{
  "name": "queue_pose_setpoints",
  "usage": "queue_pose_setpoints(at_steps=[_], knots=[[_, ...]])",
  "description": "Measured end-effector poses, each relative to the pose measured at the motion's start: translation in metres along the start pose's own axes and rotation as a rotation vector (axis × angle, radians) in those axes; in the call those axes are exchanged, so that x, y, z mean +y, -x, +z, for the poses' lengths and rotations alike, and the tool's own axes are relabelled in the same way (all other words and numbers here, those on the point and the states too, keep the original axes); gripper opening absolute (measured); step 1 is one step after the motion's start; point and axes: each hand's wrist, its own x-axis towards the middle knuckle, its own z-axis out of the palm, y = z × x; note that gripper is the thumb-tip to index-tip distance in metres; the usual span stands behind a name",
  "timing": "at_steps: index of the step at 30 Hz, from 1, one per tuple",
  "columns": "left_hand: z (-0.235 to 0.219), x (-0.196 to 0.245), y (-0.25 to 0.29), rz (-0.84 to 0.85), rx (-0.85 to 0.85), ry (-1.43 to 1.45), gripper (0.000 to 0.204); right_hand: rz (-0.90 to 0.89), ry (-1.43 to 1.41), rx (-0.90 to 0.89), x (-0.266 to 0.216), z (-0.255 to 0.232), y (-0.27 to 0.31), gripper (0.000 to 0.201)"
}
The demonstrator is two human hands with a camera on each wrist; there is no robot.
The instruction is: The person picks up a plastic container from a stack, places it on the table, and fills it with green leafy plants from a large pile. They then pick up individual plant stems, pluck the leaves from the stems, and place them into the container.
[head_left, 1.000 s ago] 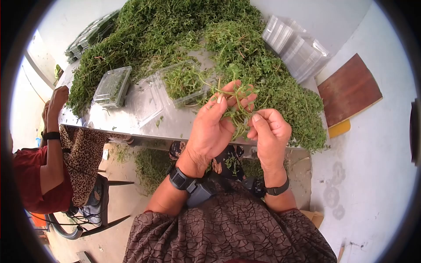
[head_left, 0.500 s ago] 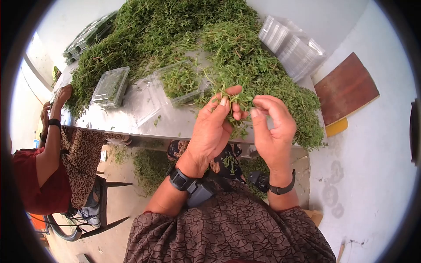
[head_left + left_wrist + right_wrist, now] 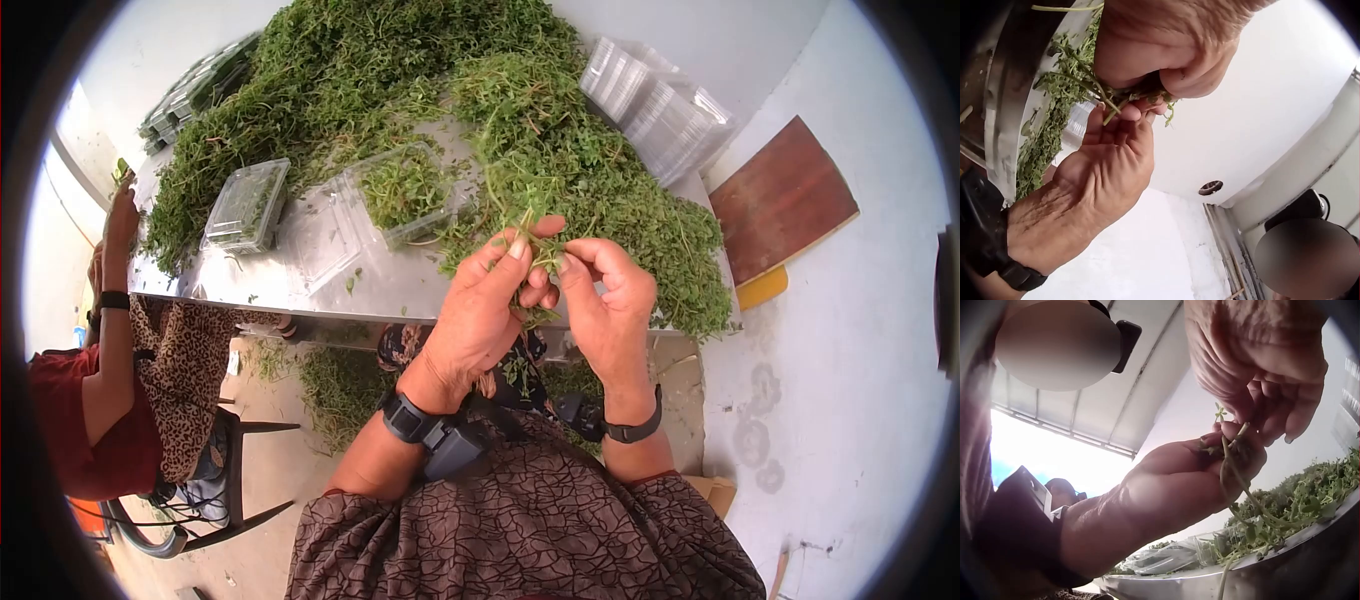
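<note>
In the head view my left hand [image 3: 483,300] grips a small bunch of green stems [image 3: 532,240] between thumb and fingers, above the table's near edge. My right hand [image 3: 612,305] pinches at the right side of the same bunch with thumb and forefinger. Long stems hang out of the left hand [image 3: 1172,481] in the right wrist view. In the left wrist view the right hand's [image 3: 1107,169] fingertips meet the stems [image 3: 1112,107] below the left hand [image 3: 1169,44]. Behind the hands lies an open clear box [image 3: 415,230] with greens in it.
A large heap of greens [image 3: 350,70] covers the metal table's [image 3: 300,270] back and right. A closed clear box [image 3: 247,207] stands left, stacked filled boxes [image 3: 200,90] back left, and nested clear containers [image 3: 655,110] back right. Another person's arm [image 3: 118,240] is at the far left.
My right hand moved off the bunch to the right, then came back to it. The left hand kept its grip. The other person's hand at the left has risen with some green in it.
</note>
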Motion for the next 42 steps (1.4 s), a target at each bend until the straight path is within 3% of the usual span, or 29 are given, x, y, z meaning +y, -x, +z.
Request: queue_pose_setpoints(at_steps=[15,21,31,33,34,37,41,42], knots=[[-0.003,0.001,0.001,-0.035,0.004,-0.040,0.034,-0.409,0.535,0.216,0.015,-0.013,-0.005,0.013],[-0.003,-0.002,0.001,0.004,-0.015,-0.086,0.020,-0.496,0.536,0.237,0.015,-0.021,-0.012,0.013],[-0.006,0.008,0.005,-0.090,-0.014,-0.006,0.021,-0.538,0.577,0.157,0.014,-0.038,-0.013,0.011],[-0.010,0.013,0.005,-0.120,-0.026,-0.004,0.024,-0.510,0.656,0.309,0.014,-0.047,-0.015,0.010],[-0.014,0.014,0.004,-0.073,-0.002,0.069,0.027,-0.386,0.591,0.336,0.013,-0.051,-0.012,0.011],[-0.016,0.018,0.001,0.003,0.058,0.169,0.037,-0.259,0.350,0.372,0.014,-0.052,-0.007,0.010],[-0.009,0.022,0.001,0.064,0.045,0.178,0.054,-0.216,0.294,0.291,0.004,-0.031,0.004,0.007],[-0.005,0.023,0.002,0.059,0.089,0.217,0.054,-0.315,0.303,0.222,0.002,-0.025,0.005,0.007]])
